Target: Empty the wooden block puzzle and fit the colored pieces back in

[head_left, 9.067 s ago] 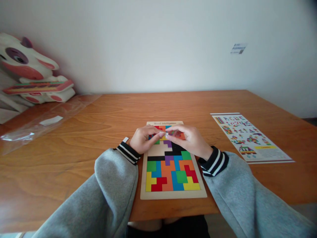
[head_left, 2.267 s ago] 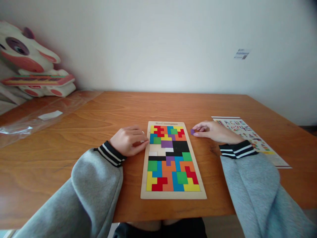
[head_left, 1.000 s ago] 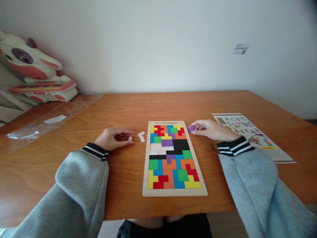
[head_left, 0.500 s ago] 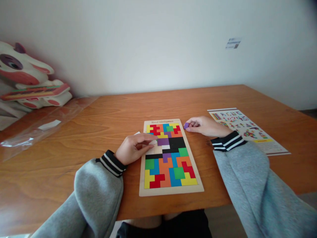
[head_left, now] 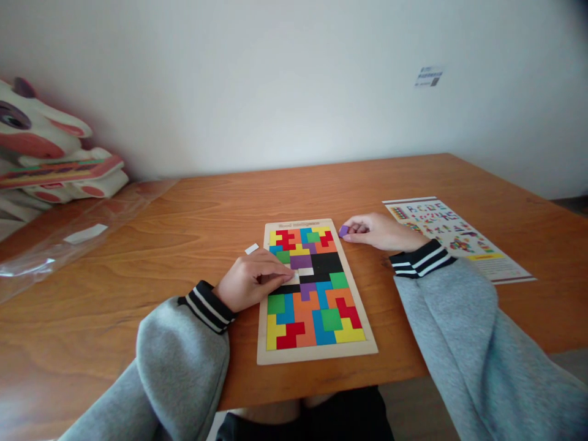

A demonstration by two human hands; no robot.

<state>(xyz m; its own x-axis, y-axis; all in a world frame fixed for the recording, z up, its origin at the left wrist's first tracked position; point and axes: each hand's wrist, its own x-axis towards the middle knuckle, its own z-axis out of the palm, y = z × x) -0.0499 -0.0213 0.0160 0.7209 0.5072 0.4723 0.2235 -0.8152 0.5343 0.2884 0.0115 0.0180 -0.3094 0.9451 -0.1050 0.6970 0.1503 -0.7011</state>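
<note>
The puzzle board (head_left: 316, 352) lies between the hands, its near end closest to the body. The left hand (head_left: 250, 278) is over its left side, thumb and fingertips drawn together; whether they grip a piece I cannot tell. Just beyond those knuckles lies a white piece (head_left: 252, 248). Past the board's right edge, the right hand (head_left: 379, 232) pinches a purple block (head_left: 343, 231). A printed sheet (head_left: 463, 236) extends behind and right of it.

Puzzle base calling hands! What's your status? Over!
Left grip: at puzzle board, blocking part of its left edge. Right grip: holding purple piece beside board. Loose white piece: on table, left of board.
</note>
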